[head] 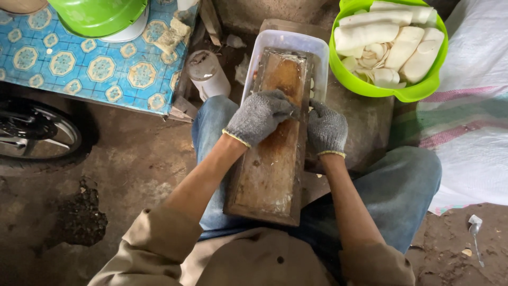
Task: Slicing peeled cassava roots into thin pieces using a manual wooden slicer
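Wooden slicing board (271,159): long, narrow, raised rim, stained brown. It slopes from the seated person's lap up into a clear plastic tub (317,45), its far end resting inside the tub.

Left hand (258,116): grey knit glove with a yellow cuff edge. It lies on the upper half of the board, fingers curled and pressing down; what sits under the palm is hidden, so whether it grips anything cannot be told.

Right hand (327,128): matching grey glove, closed over the board's right rim, just beside the left hand.

Green basin (418,90): round, bright green, on the ground to the right of the tub. Holds peeled white roots (405,46) in long pieces, with thin white slices beneath them.

White cylinder jar (209,76): lying tilted on the ground, left of the tub.

Blue patterned surface (79,69): upper left, tiled print, worn edge. A green bowl (98,16) sits upturned on it.

Wheel (37,132): dark tyre and spokes, at the left edge, partly in view.

White woven sack (471,122): spread on the ground at right, with faded stripes.

Small white object with a thin stem (475,228): on the dirt floor, lower right; kind unclear.
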